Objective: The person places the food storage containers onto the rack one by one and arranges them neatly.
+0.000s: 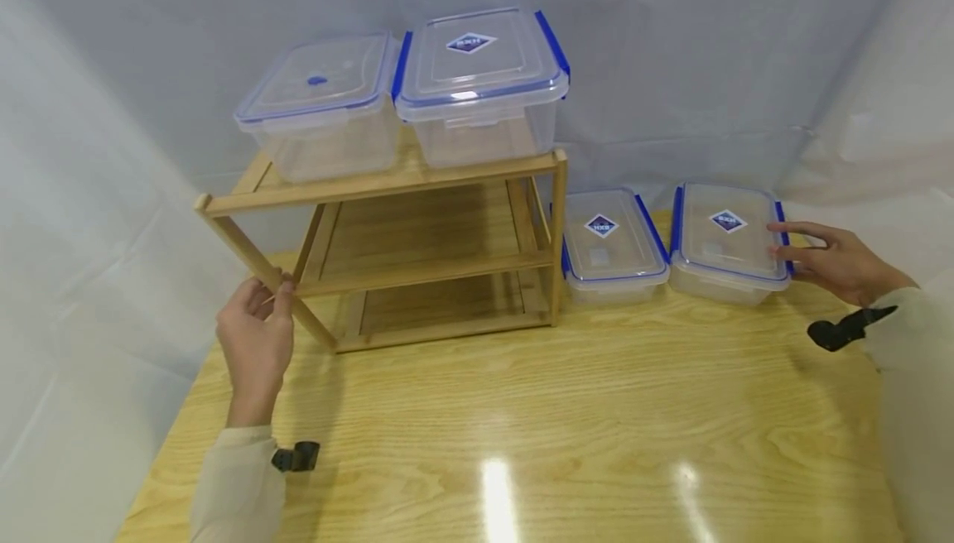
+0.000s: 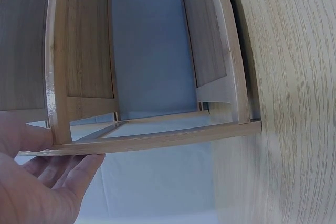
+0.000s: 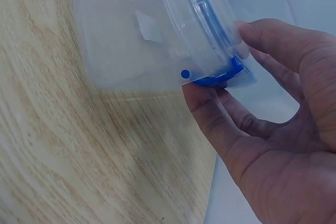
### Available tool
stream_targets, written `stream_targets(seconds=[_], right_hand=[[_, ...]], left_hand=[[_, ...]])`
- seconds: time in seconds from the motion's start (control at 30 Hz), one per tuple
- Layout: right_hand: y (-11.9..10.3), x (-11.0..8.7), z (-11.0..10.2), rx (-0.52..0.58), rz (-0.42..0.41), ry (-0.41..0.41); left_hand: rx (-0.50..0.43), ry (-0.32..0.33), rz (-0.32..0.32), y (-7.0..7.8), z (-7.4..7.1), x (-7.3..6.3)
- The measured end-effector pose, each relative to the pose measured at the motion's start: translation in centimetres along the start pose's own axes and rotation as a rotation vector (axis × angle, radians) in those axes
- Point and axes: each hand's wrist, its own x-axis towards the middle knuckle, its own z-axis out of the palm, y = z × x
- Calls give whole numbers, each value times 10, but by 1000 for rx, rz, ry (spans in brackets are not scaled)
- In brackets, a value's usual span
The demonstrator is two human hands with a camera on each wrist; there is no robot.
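Note:
My left hand grips the front left post of a three-tier wooden shelf rack, thumb on one side and fingers on the other, near the middle shelf. In the left wrist view, the fingers lie against the outer face of that post. On the far right, my right hand pinches the side of a clear lidded food container with blue clips. The right wrist view has its fingers at the container's blue clip and lid edge. This container stands on the table.
Another clear container stands between the rack and the held one. Two larger lidded containers, one left and one right, sit on the rack's top shelf. White sheeting hangs behind the wooden table.

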Motion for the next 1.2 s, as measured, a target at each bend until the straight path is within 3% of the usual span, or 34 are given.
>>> stream_targets(seconds=[0.37, 0.73, 1.07, 1.2], right_hand=[[-7, -14, -3, 254, -66, 48], [-30, -22, 1, 373, -68, 120], [-51, -39, 10, 513, -236, 101], [-60, -48, 17, 532, -242, 114]], left_hand=[[10, 4, 11, 3, 1, -1], [-20, 12, 14, 1, 1, -2], [-11, 8, 5, 2, 1, -1], [-12, 9, 11, 2, 0, -2]])
